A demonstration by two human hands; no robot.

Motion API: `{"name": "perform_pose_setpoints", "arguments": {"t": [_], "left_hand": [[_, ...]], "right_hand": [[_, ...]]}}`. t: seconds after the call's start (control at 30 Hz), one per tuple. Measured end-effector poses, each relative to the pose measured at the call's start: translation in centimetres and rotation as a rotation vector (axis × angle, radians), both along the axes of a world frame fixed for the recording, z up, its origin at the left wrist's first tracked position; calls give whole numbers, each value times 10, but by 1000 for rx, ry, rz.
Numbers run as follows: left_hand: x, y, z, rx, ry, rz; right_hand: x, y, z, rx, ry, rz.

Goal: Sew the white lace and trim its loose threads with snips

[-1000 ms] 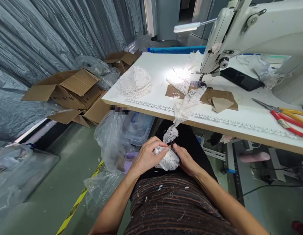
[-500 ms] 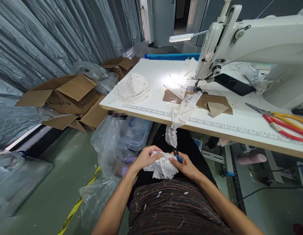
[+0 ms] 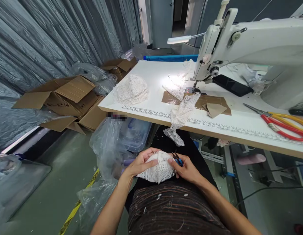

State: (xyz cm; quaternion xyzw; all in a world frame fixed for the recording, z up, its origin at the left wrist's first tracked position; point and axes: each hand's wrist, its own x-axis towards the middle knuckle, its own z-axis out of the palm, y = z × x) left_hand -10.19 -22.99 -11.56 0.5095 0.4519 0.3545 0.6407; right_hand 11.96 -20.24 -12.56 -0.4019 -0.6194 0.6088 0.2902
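Over my lap, my left hand (image 3: 139,164) grips the left side of a white lace piece (image 3: 158,170), thumb on top. The lace is rounded into a cup shape with a seam down its middle. My right hand (image 3: 187,169) pinches its right edge and also keeps blue-handled thread snips (image 3: 177,160) in the palm, dark blades pointing up and away. Just beyond, a lace strip (image 3: 178,122) hangs over the table's front edge from near the sewing machine (image 3: 207,62). A pile of white lace pieces (image 3: 133,89) rests on the table's left end.
Red- and yellow-handled scissors (image 3: 280,120) lie on the table (image 3: 151,70) at right. Brown card (image 3: 213,106) lies by the needle, and a black phone (image 3: 232,85) is behind it. Open cardboard boxes (image 3: 68,94) and plastic bags (image 3: 104,143) stand left of the table.
The lace in my hands has gone from bunched and crumpled to a smooth, rounded cup. The hanging strip's lower end has swung right and lies bent.
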Motion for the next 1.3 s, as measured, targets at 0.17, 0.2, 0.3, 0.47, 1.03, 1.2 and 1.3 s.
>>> {"name": "perform_pose_setpoints", "arguments": {"t": [0.17, 0.2, 0.3, 0.47, 1.03, 1.2, 1.3], "left_hand": [[1, 15, -13, 299, 724, 35], [2, 20, -15, 349, 780, 44], [9, 44, -9, 459, 709, 106], [33, 93, 17, 539, 517, 174], [43, 86, 27, 225, 124, 32], [40, 83, 26, 265, 233, 152], [38, 82, 29, 202, 177, 104]], "right_hand": [[12, 50, -17, 373, -136, -560], [12, 63, -18, 397, -132, -569], [6, 98, -18, 394, -105, -481], [-3, 109, -19, 359, -36, -282], [1, 71, -10, -29, 134, -123], [4, 49, -9, -85, 154, -182], [7, 41, -4, -26, 115, -263]]}}
